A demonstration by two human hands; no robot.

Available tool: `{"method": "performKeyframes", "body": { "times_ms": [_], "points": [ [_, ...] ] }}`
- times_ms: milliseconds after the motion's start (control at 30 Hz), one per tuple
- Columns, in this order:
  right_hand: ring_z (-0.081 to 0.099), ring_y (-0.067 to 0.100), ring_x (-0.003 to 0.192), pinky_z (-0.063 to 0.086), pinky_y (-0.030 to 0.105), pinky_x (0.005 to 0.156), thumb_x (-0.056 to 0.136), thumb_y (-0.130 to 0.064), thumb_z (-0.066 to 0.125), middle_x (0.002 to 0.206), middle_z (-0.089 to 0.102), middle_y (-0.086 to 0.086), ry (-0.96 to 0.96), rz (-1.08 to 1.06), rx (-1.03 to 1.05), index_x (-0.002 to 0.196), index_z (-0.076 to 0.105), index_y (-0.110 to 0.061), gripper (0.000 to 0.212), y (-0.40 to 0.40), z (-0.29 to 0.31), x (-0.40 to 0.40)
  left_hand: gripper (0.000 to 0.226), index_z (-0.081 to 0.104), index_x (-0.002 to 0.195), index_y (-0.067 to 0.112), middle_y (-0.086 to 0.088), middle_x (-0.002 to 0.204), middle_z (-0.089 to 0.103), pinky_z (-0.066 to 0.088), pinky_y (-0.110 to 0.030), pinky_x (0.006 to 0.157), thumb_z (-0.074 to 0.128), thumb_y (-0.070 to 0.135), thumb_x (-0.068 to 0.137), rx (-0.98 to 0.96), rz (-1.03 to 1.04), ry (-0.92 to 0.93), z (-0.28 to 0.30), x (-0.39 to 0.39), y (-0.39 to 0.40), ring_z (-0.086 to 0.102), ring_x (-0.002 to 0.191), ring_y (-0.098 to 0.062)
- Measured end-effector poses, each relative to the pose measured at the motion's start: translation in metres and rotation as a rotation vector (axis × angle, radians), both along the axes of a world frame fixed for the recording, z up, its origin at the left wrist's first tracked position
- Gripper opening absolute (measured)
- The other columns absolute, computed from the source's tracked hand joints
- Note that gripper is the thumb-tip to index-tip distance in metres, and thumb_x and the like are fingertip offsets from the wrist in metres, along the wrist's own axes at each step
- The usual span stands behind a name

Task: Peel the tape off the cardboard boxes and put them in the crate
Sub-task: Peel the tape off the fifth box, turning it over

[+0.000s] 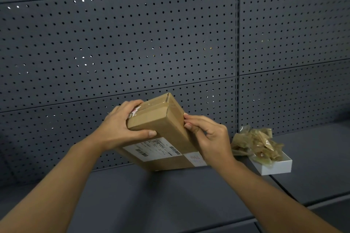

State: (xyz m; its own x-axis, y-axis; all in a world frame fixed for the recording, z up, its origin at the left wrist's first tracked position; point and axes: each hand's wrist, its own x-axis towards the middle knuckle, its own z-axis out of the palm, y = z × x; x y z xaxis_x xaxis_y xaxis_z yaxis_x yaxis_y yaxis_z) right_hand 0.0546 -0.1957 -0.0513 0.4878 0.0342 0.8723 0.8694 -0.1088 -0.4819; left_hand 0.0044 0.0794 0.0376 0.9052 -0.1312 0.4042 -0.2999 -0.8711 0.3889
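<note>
The cardboard box (161, 132) is tilted up on its lower edge on the grey shelf (170, 195), the left hand (121, 125) wrapped over its top end to steady it while the right hand (206, 136) seemingly pinches at a tape edge on its side, near the white tray (274, 166) of crumpled peeled tape (255, 142).

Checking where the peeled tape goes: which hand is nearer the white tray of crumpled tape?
Right. The right hand picks at the cardboard box just beside the white tray; the left hand grips the box's far side.
</note>
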Motion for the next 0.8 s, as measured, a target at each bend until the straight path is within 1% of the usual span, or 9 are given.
{"method": "performKeyframes", "body": {
  "times_ms": [100,233,300,400,567,667,800],
  "points": [
    [0.071,0.009,0.112,0.057,0.033,0.098,0.094,-0.008,0.073,0.119,0.076,-0.002,0.036,0.062,-0.005,0.109,0.081,-0.009,0.017,-0.001,0.002,0.000,0.105,0.038,0.142,0.053,0.035,0.125,0.044,0.042,-0.050,0.107,0.065,0.098,0.051,-0.010,0.000,0.005,0.001,-0.001,0.001,0.040,0.123,-0.004],
    [0.069,0.014,0.119,0.054,0.034,0.104,0.091,-0.007,0.076,0.124,0.075,0.001,0.135,0.226,-0.035,0.113,0.079,-0.007,0.023,-0.010,0.006,0.003,0.106,0.039,0.143,0.052,0.035,0.125,0.044,0.043,-0.049,0.106,0.067,0.097,0.051,-0.031,0.000,0.008,-0.002,-0.003,0.006,0.039,0.123,0.000],
    [0.068,0.015,0.121,0.053,0.033,0.105,0.090,-0.007,0.077,0.126,0.074,0.001,0.157,0.265,-0.053,0.114,0.078,-0.006,0.024,-0.013,0.007,0.003,0.108,0.039,0.143,0.051,0.035,0.126,0.044,0.043,-0.049,0.106,0.066,0.098,0.050,-0.034,-0.003,0.009,-0.002,-0.004,0.007,0.038,0.123,0.002],
    [0.068,0.015,0.121,0.053,0.032,0.105,0.090,-0.006,0.077,0.124,0.074,-0.001,0.157,0.263,-0.061,0.113,0.079,-0.007,0.023,-0.014,0.008,0.004,0.108,0.039,0.143,0.052,0.035,0.127,0.044,0.043,-0.049,0.106,0.066,0.099,0.050,-0.035,-0.001,0.014,-0.002,-0.004,0.007,0.037,0.123,0.005],
    [0.070,0.015,0.114,0.055,0.033,0.101,0.091,-0.005,0.076,0.117,0.076,0.000,0.141,0.221,-0.021,0.107,0.081,-0.006,0.017,-0.008,0.008,0.003,0.104,0.039,0.142,0.052,0.035,0.127,0.045,0.043,-0.050,0.106,0.069,0.095,0.052,-0.034,0.002,0.011,-0.002,-0.003,0.006,0.039,0.124,0.002],
    [0.070,0.015,0.114,0.055,0.033,0.101,0.091,-0.004,0.075,0.116,0.076,-0.001,0.128,0.199,-0.029,0.106,0.081,-0.006,0.016,-0.007,0.007,0.002,0.104,0.040,0.142,0.054,0.036,0.126,0.045,0.043,-0.049,0.106,0.068,0.096,0.052,-0.031,0.004,0.003,-0.002,-0.003,0.006,0.039,0.123,0.004],
    [0.069,0.014,0.113,0.053,0.029,0.100,0.093,-0.003,0.074,0.112,0.074,0.001,0.124,0.179,-0.043,0.103,0.079,-0.005,0.012,-0.007,0.007,0.001,0.104,0.040,0.142,0.053,0.034,0.126,0.045,0.043,-0.051,0.107,0.067,0.097,0.052,-0.024,-0.002,0.003,-0.002,-0.003,0.004,0.040,0.123,-0.001]
  ]
}}
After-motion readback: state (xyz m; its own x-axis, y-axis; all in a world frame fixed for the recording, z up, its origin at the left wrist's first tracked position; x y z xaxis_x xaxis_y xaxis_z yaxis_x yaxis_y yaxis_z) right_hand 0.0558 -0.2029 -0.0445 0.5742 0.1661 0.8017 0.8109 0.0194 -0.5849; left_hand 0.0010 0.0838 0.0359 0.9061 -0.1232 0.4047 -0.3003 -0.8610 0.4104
